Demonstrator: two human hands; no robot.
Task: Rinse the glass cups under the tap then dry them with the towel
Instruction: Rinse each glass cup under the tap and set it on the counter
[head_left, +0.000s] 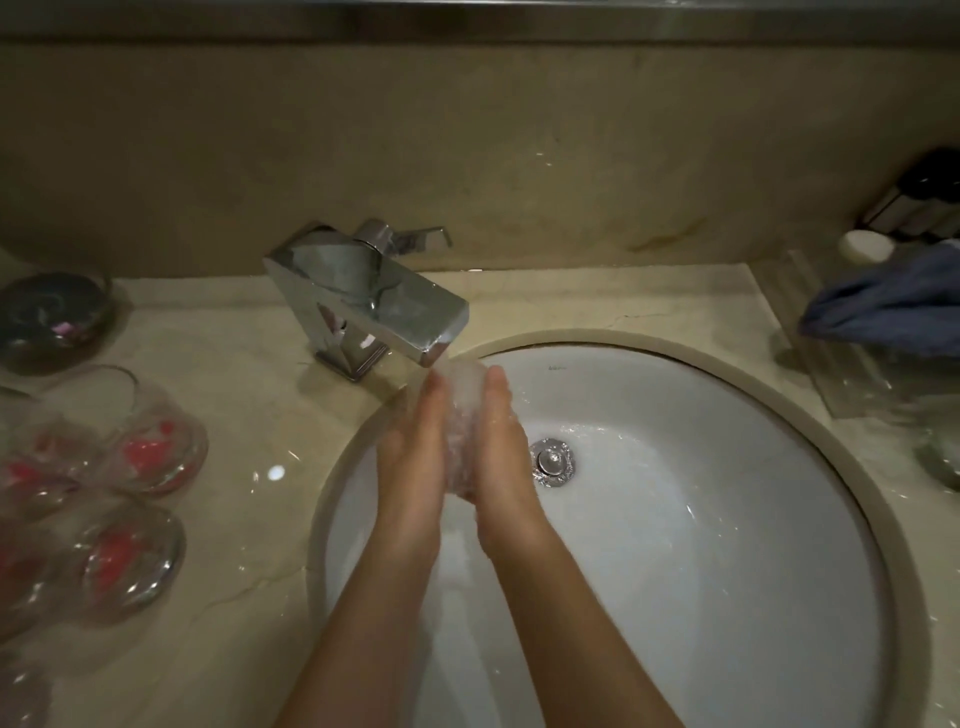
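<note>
I see both forearms reaching over the white sink. The left hand and right hand, fingers straight, press a glass cup between their palms under the chrome tap. The basin's small logo is unreadable.

Two hands, left hand and right hand, are over the one sink, and between them is one glass cup. There is one tap and one drain. At 9 o'clock on the surface at least four more cups lie (blurred, so the exact count I cannot tell). One dark bowl at 10 o'clock, one blue towel at 2 o'clock.
</note>
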